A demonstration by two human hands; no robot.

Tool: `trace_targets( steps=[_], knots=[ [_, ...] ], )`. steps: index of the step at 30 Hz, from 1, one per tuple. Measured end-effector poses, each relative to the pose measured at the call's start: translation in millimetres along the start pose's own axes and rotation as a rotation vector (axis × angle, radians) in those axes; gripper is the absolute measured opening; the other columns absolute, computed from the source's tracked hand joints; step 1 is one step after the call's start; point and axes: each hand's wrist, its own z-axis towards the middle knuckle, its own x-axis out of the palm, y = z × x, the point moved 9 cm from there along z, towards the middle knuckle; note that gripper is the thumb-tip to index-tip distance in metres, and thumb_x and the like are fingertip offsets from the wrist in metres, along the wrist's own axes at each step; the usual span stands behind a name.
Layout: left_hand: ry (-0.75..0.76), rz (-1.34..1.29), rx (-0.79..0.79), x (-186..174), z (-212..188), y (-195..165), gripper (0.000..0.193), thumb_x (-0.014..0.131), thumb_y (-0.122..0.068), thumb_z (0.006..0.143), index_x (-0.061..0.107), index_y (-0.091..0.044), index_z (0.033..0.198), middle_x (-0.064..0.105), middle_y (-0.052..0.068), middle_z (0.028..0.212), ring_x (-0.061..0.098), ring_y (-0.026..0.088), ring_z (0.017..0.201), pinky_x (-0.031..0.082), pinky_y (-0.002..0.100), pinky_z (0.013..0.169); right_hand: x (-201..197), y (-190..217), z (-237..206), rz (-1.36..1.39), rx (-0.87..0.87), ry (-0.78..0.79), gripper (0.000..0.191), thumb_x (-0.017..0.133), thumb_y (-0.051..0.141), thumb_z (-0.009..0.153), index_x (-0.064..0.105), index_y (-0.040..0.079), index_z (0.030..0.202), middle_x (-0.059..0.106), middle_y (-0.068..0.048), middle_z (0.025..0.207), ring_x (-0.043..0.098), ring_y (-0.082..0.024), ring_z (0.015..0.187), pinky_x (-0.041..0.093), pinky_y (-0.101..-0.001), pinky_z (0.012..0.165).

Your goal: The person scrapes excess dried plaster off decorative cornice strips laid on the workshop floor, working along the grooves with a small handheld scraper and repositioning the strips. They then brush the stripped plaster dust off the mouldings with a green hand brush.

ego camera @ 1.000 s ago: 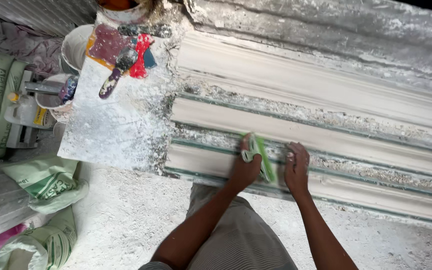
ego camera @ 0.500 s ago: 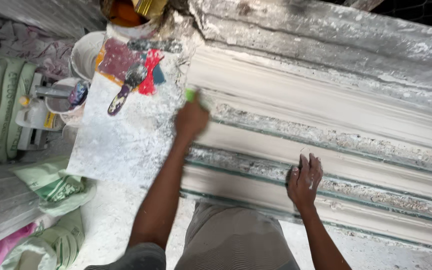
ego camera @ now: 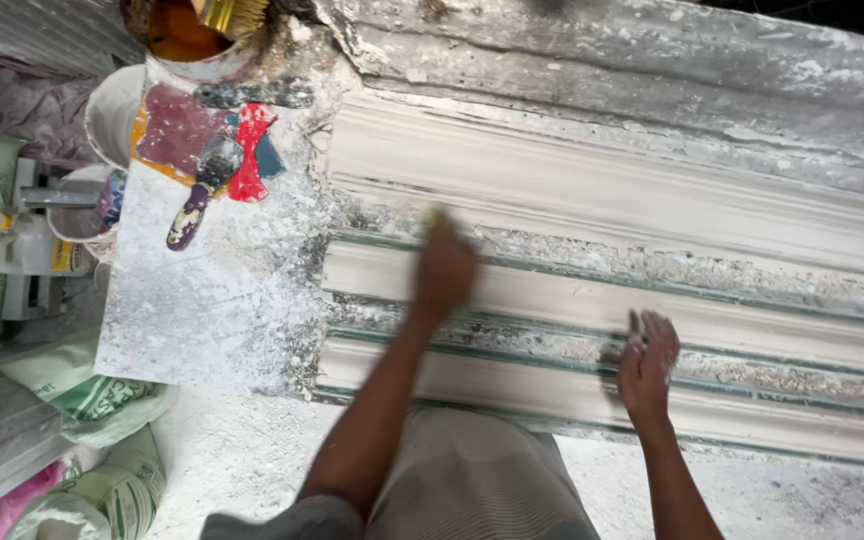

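- Head camera, looking down: a person's left hand, blurred, is closed around a small yellow-green tool whose tip pokes out just beyond the knuckles; what kind of tool it is cannot be told
- That closed grip rests on a long white plaster moulding with stepped ridges, on the rough, crumbly band between two smooth ridges
- To the right of the grip and nearer the person's body, the right hand lies flat with fingers spread and holding nothing, palm down on a lower ridge of the same moulding
- Thin green-edged strips run lengthwise between the plaster ridges, passing just under both hands
- To the left of the gripping hand, well apart from it, a flat plaster-dusted white board carries a dark-handled brush lying tilted, touching a red scraper-like tool
- Beyond the board, farther from the grip, stands an orange-stained round pot with a pale-bristled brush leaning in it
- Far left of the grip, a white bucket sits by the board's edge, and green-and-white sacks are heaped on the dusty floor
- Person's grey ribbed garment fills the lower middle, directly below the two forearms
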Motion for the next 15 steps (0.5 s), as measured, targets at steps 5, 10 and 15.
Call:
trace_targets(
  steps=[5,10,15],
  knots=[
    [0.510,-0.300,-0.496,116,-30,18,0.064,0.046,-0.039,0.105,0.038,0.014,0.140,0.073,0.028,0.095,0.075,0.038,0.085,0.062,0.049,0.082,-6,-5,39,0.008,0.033,0.081,0.037,0.048,0.018,0.107,0.054,0.007,0.142,0.050,-0.017,0.150,0.038,-0.035,0.148,0.030,-0.0497,0.123],
    [-0.107,-0.176,-0.777,-87,6,154,0.052,0.054,-0.045,0.101,0.065,0.000,0.124,0.075,0.014,0.096,0.074,0.023,0.082,0.061,0.042,0.075,-45,-57,32,0.089,0.147,0.045,0.035,0.048,0.017,0.109,0.052,0.006,0.143,0.049,-0.018,0.151,0.040,-0.037,0.146,0.035,-0.0494,0.118],
    [0.019,-0.251,-0.923,28,-27,86,0.050,0.045,-0.039,0.107,0.067,0.007,0.108,0.068,0.025,0.089,0.073,0.041,0.084,0.061,0.052,0.075,-53,-96,51,0.063,-0.043,-0.004,0.038,0.053,0.015,0.105,0.054,0.002,0.140,0.052,-0.019,0.147,0.041,-0.039,0.143,0.032,-0.0518,0.121]
  ],
)
